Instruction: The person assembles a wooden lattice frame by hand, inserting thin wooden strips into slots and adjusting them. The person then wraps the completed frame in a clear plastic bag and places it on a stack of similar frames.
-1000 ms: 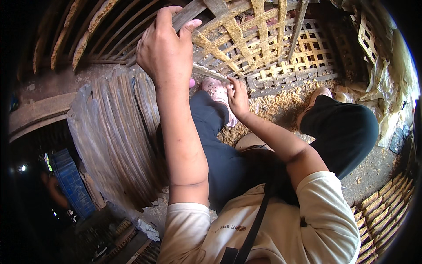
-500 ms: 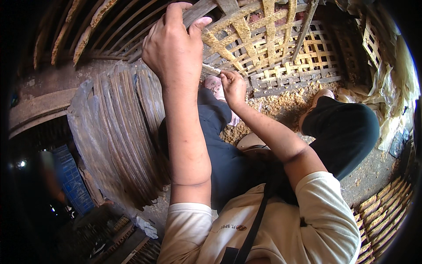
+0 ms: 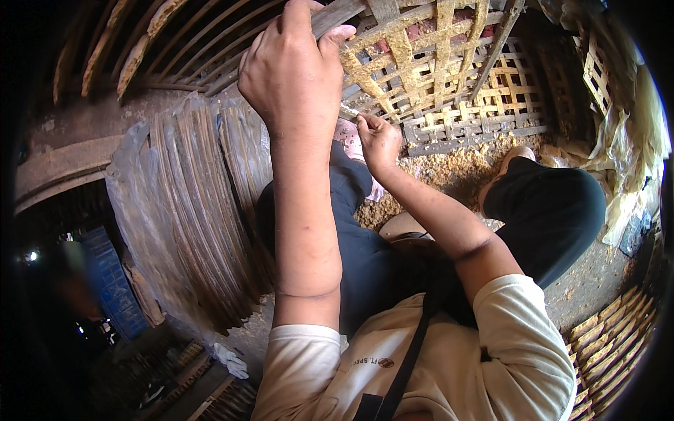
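My left hand (image 3: pixel 295 67) is raised high and grips the top edge of a woven bamboo lattice panel (image 3: pixel 449 77), fingers curled over a grey slat. Lower down, my right hand (image 3: pixel 378 137) is closed on a thin pale strip (image 3: pixel 349 112) that runs along the panel's weave. The panel stands tilted in front of me, its strips yellowish and open-meshed. My knees in dark trousers (image 3: pixel 547 210) are below it, with a pink sandal (image 3: pixel 351 137) partly hidden behind my right hand.
A stack of curved bamboo slats under clear plastic (image 3: pixel 189 210) leans at the left. Sawdust (image 3: pixel 456 168) covers the ground below the panel. More woven pieces (image 3: pixel 611 337) lie at the lower right. A blue crate (image 3: pixel 109 281) and a blurred person stand in the dark at lower left.
My left hand has shifted slightly up along the panel's edge, and my right hand has moved a little up toward the weave with the strip.
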